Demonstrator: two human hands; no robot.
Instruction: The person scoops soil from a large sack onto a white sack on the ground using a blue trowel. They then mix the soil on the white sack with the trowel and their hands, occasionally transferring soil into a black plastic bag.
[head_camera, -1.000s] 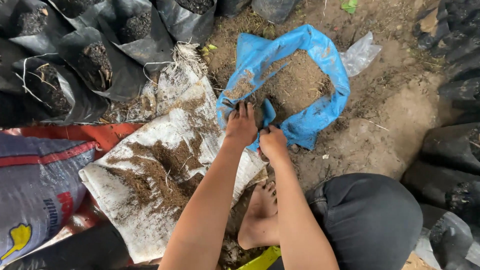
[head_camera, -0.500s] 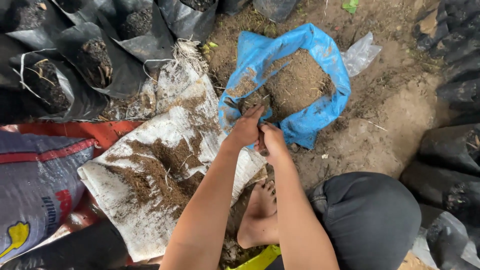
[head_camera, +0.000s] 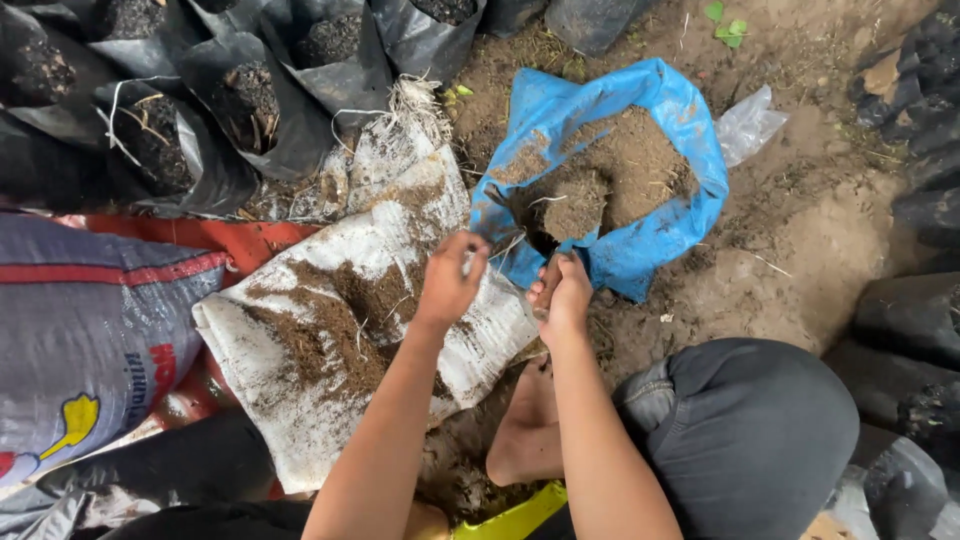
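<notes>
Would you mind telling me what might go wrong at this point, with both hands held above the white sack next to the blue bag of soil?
1. The left hand is curled, apparently around soil; some may drop onto the white sack, already strewn with it.
2. The blue bag sags open on bare ground; its rim could slump and spill soil.
3. The bare foot sits right below the right hand, so falling soil may land on it.

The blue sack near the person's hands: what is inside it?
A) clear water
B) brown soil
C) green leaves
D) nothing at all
B: the blue sack lies open on the ground, and loose brown soil fills its mouth, just beyond the left hand and the right hand.
</notes>
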